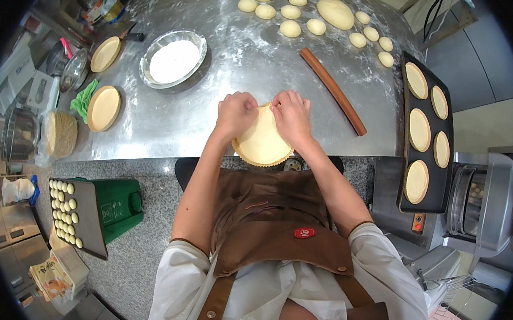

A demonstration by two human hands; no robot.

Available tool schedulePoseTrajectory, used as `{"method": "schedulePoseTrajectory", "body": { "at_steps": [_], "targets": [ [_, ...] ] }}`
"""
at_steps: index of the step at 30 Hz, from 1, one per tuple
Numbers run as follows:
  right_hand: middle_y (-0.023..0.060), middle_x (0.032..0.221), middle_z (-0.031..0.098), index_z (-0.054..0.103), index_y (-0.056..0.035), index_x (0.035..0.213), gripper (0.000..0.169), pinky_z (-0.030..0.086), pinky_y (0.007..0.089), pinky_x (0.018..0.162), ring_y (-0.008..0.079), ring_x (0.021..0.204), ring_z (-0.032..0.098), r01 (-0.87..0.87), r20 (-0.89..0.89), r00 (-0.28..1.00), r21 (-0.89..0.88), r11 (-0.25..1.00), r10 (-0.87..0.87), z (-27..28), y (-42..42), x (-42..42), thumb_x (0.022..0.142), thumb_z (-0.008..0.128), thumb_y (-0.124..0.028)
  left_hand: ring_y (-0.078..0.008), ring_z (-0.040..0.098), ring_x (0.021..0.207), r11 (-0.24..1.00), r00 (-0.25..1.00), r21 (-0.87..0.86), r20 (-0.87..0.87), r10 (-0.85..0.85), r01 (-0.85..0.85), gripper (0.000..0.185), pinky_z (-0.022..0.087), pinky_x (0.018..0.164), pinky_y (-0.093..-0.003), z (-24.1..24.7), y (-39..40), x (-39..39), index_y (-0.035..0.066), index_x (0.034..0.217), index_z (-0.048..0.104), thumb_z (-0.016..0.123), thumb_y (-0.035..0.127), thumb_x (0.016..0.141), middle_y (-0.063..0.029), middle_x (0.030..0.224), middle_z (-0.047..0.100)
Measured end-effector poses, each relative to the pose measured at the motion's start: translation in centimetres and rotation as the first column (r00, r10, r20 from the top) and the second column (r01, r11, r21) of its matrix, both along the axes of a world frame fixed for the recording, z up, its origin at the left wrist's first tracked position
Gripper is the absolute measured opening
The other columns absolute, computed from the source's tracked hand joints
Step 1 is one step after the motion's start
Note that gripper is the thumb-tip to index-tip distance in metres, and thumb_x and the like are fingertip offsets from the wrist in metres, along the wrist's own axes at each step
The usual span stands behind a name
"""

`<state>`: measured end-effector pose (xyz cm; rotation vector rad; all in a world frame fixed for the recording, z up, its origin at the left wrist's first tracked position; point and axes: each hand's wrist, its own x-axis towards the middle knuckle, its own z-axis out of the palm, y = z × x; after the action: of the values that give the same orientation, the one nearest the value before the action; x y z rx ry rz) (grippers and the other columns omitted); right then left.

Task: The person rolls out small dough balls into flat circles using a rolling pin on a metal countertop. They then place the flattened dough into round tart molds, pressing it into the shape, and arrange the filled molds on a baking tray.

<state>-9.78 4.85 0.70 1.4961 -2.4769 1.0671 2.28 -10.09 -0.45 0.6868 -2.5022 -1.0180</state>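
Note:
A round fluted mould lined with pale dough (261, 137) lies at the front edge of the steel table, its near rim reaching past the edge. At its far rim, my left hand (238, 113) pinches the dough edge between thumb and fingers. My right hand (292, 115) grips the same rim a short way to the right, thumb on the inside. Fingers cover parts of the far and side rims. To the right lies a brown wooden rolling pin (333, 91), slanted and apart from my hands. A metal bowl of white flour (173, 61) stands beyond my left hand.
Dough balls (290, 12) and two larger dough pieces (335, 13) rest at the back of the floured steel table (231, 50). A black tray (431, 156) with several lined moulds is at right. Left are unlined moulds (104, 108), a green cloth (84, 100) and a wrapped mould stack (61, 133).

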Motion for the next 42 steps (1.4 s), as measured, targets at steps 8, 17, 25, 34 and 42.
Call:
{"method": "schedulePoseTrajectory", "body": {
  "at_steps": [8,17,25,34,42],
  "targets": [
    [0.0123,0.099,0.067,0.065,-0.0038,0.109,0.022,0.044,0.0456,0.093,0.0330,0.100,0.064,0.048,0.580,0.815,-0.075,0.996,0.005,-0.9,0.4,-1.3,0.089,0.073,-0.008,-0.0199,0.066,0.075,0.995,0.997,-0.089,0.057,0.048,-0.042,0.011,0.053,0.074,-0.0331,1.0,1.1,-0.9,0.008,0.090,0.072,0.078,0.015,0.084,-0.0038,0.083,0.072],
    [0.0142,0.100,0.067,0.071,-0.0032,0.104,0.014,0.051,0.0427,0.089,0.0320,0.104,0.066,-0.059,0.398,0.916,-0.001,0.998,0.055,-0.4,0.8,-1.1,0.092,0.072,-0.011,-0.0106,0.064,0.072,0.946,0.998,0.322,-0.026,0.054,-0.043,0.015,0.053,0.071,-0.0299,1.4,1.6,-0.1,0.003,0.099,0.073,0.076,0.016,0.092,-0.0046,0.080,0.071],
    [0.0097,0.099,0.074,0.072,-0.0019,0.113,0.019,0.054,0.0318,0.078,0.0145,0.089,0.068,-0.145,0.645,0.761,0.066,0.987,0.068,0.9,0.7,-1.6,0.102,0.067,-0.017,-0.0102,0.068,0.082,0.691,0.998,0.722,-0.022,0.062,-0.027,0.026,0.054,0.075,-0.0288,3.2,1.4,1.4,-0.002,0.108,0.076,0.068,0.022,0.101,-0.0051,0.089,0.075],
    [0.0066,0.098,0.074,0.072,0.0023,0.119,0.028,0.054,0.0297,0.080,0.0120,0.088,0.067,-0.154,0.861,0.486,-0.085,0.984,0.151,0.8,1.4,-2.3,0.104,0.065,-0.021,-0.0095,0.067,0.080,0.674,0.989,0.732,0.005,0.145,-0.103,0.029,0.054,0.075,-0.0281,3.1,1.1,2.3,-0.002,0.107,0.076,0.065,0.025,0.102,-0.0054,0.091,0.076],
    [0.0029,0.099,0.073,0.071,0.0003,0.121,0.028,0.053,0.0290,0.080,0.0105,0.089,0.065,-0.221,0.817,0.553,-0.048,0.974,0.165,2.7,0.8,-1.4,0.107,0.062,-0.022,-0.0105,0.069,0.077,0.769,0.996,0.637,-0.025,0.080,-0.046,0.025,0.055,0.071,-0.0288,2.6,1.5,1.8,-0.002,0.106,0.076,0.067,0.021,0.100,-0.0061,0.088,0.076]
  ]
}}
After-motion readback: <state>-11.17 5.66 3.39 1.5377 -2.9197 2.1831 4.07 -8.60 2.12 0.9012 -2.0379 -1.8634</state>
